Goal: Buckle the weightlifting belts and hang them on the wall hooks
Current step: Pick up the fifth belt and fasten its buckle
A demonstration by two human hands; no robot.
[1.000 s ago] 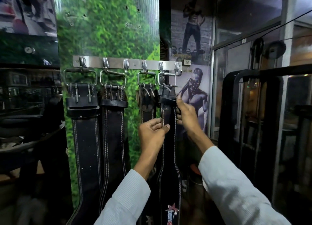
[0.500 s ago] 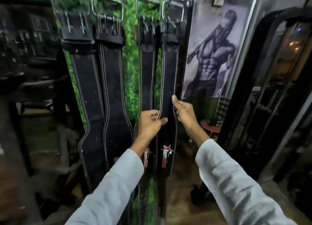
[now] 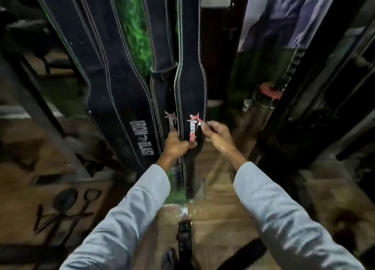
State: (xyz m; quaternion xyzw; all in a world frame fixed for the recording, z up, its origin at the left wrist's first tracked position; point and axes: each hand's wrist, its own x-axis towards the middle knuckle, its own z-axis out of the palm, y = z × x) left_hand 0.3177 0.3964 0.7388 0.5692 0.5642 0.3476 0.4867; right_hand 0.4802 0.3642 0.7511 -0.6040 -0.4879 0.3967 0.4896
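The rightmost belt [image 3: 189, 83], dark with pale stitching and a red-and-white star logo, is hanging straight down against the wall, its narrow punched tail [image 3: 190, 182] trailing below the hands toward the floor. The left hand [image 3: 176, 145] is closing on the belt's left edge just below the logo, fingers wrapped behind and thumb lying across the front, so it is clamped on the belt. The right hand [image 3: 218, 134] is sitting at the belt's right edge, level with the logo, thumb and forefinger pinched together; whether they are gripping the edge or only touching it cannot be told through the blur. Both forearms are wearing pale sleeves [image 3: 129, 217].

Just left of this belt, and partly behind it, a second star-marked belt [image 3: 162, 52] is hanging, its logo showing above the left hand. Further left, two wider belts are hanging side by side; the nearer one [image 3: 121, 91] is carrying white lettering down its lower part, and the outer one [image 3: 67, 36] is showing only its edge. A strip of green wall [image 3: 134, 26] is showing between the belts. Right of the belts, a poster [image 3: 284, 16] is covering the upper wall and a dark frame [image 3: 316, 83] is slanting across the view.
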